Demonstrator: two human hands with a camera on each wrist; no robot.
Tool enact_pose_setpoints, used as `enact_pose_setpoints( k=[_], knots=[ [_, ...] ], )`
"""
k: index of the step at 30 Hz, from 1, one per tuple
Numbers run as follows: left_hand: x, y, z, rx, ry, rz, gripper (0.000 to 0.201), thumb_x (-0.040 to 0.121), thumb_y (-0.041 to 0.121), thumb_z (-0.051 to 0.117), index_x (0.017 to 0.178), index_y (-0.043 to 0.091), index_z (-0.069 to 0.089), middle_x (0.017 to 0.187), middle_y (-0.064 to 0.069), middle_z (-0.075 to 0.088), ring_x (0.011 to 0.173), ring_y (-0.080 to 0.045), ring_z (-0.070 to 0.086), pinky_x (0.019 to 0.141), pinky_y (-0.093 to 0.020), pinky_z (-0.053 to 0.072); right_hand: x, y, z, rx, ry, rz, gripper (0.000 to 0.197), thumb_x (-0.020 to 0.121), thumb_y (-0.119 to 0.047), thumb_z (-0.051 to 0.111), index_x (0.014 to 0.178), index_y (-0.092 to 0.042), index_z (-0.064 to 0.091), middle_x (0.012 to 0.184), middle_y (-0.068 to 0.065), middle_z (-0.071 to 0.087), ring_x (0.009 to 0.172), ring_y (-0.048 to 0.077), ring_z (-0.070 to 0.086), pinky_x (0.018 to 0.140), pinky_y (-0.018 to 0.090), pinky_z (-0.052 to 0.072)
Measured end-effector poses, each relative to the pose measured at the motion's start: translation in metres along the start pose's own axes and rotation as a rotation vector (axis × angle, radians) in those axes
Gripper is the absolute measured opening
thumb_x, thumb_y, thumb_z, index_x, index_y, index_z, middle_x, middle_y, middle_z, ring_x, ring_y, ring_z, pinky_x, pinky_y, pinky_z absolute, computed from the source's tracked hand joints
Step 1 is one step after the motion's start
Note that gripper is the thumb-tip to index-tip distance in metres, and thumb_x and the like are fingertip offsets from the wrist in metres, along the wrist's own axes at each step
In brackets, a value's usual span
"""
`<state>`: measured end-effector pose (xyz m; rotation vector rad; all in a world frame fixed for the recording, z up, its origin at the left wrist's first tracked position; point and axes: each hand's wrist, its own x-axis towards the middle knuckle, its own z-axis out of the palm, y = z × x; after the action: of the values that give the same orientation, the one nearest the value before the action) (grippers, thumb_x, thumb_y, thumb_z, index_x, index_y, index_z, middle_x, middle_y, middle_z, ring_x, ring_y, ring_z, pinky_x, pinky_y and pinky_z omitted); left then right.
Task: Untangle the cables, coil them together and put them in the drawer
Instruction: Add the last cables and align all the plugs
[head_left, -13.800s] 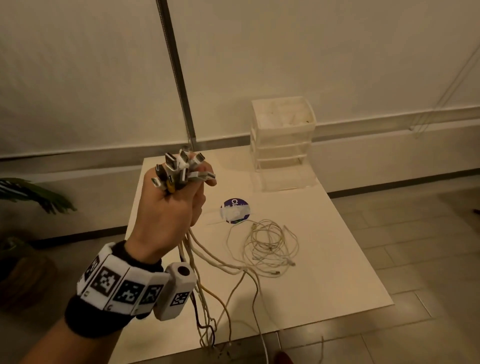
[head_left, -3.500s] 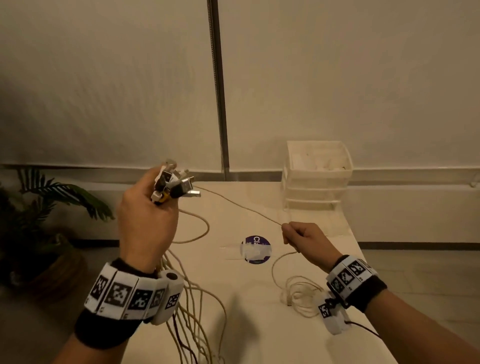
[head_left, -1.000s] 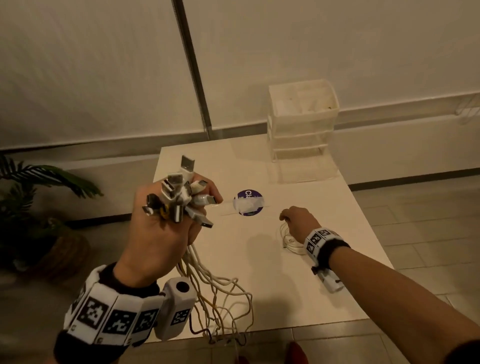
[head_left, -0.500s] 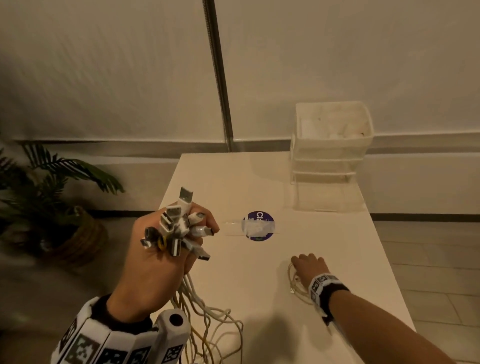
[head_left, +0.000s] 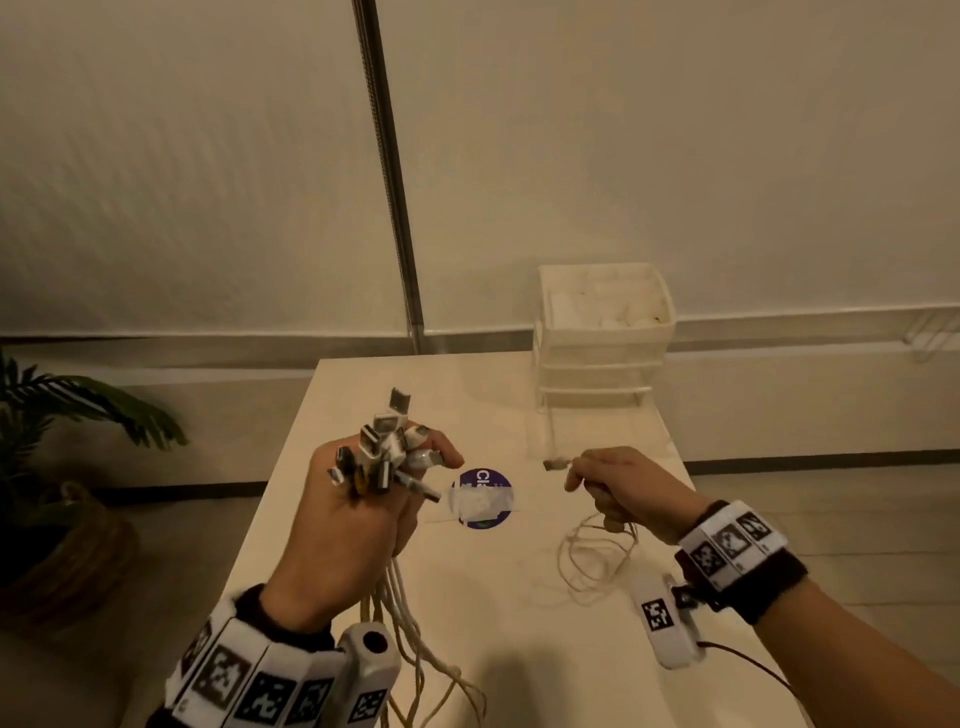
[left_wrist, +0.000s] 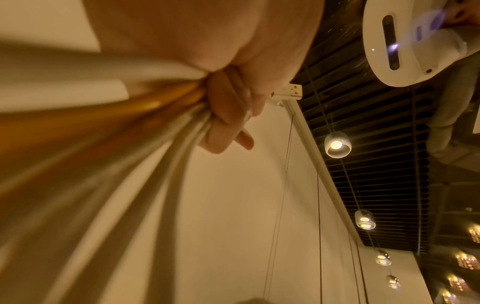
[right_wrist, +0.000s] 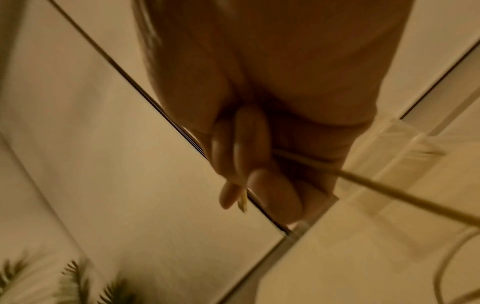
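Note:
My left hand grips a bundle of cables upright, its USB plugs sticking out above my fist; the cords hang down past the table's near edge. The left wrist view shows white and orange cords clamped in my curled fingers. My right hand, raised over the table's right side, pinches a thin white cable near its plug end; its loops trail onto the table. In the right wrist view that cable runs out from my curled fingers.
A white plastic drawer unit stands at the far right of the cream table. A round purple sticker lies mid-table. A potted plant stands on the floor to the left, and a metal pole rises behind.
My right hand has risen from the table, lifting the thin cable's end off the pile. The left hand keeps its grip on the bundle and sits a little higher in view.

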<state>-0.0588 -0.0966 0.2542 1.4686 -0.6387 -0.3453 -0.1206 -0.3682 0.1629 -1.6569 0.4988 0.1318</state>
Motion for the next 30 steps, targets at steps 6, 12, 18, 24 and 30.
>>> enact_pose_setpoints(
  k=[6, 12, 18, 24, 30],
  knots=[
    [0.011, -0.002, -0.004, -0.197, 0.039, -0.079, 0.026, 0.096, 0.023, 0.051, 0.094, 0.009, 0.073, 0.063, -0.013, 0.011, 0.048, -0.018, 0.009, 0.044, -0.022, 0.014, -0.048, -0.030, 0.029, 0.524, -0.198, -0.196, 0.036, 0.096, -0.015, 0.041, 0.127, -0.013, 0.058, 0.054, 0.012, 0.042, 0.038, 0.016, 0.020, 0.046, 0.027, 0.034],
    [0.012, -0.010, -0.007, -0.226, -0.053, -0.228, 0.031, 0.103, 0.020, 0.042, 0.108, 0.009, 0.071, 0.056, -0.001, 0.017, 0.046, -0.012, 0.011, 0.043, -0.019, 0.016, -0.082, -0.051, 0.071, 0.357, -0.102, -0.294, 0.026, 0.101, -0.017, 0.037, 0.113, -0.016, 0.060, 0.053, 0.011, 0.042, 0.039, 0.016, 0.018, 0.042, 0.024, 0.033],
    [0.007, -0.006, 0.008, -0.267, -0.152, -0.219, 0.023, 0.097, 0.026, 0.054, 0.110, 0.021, 0.073, 0.058, -0.004, 0.020, 0.043, -0.012, 0.018, 0.043, -0.019, 0.018, -0.104, -0.077, 0.127, 0.073, 0.065, -0.474, 0.022, 0.103, -0.018, 0.037, 0.100, -0.015, 0.058, 0.052, 0.006, 0.045, 0.042, 0.012, 0.032, 0.043, 0.027, 0.029],
    [0.002, -0.007, 0.008, -0.191, -0.190, -0.100, 0.026, 0.091, 0.033, 0.057, 0.105, 0.019, 0.075, 0.062, -0.016, 0.047, 0.040, -0.016, 0.040, 0.044, -0.026, 0.025, -0.099, -0.084, 0.145, -0.218, 0.239, -0.634, 0.033, 0.097, -0.007, 0.040, 0.098, -0.036, 0.056, 0.053, -0.011, 0.054, 0.049, 0.005, 0.047, 0.051, 0.024, 0.042],
    [-0.003, -0.007, 0.005, -0.117, -0.013, -0.020, 0.027, 0.100, 0.015, 0.047, 0.095, 0.017, 0.074, 0.048, 0.002, 0.041, 0.039, -0.014, 0.028, 0.041, -0.022, 0.026, -0.100, -0.071, 0.139, -0.360, 0.206, -0.699, 0.028, 0.100, -0.015, 0.044, 0.113, -0.032, 0.062, 0.053, -0.006, 0.056, 0.052, 0.008, 0.053, 0.058, 0.023, 0.046]
  ],
)
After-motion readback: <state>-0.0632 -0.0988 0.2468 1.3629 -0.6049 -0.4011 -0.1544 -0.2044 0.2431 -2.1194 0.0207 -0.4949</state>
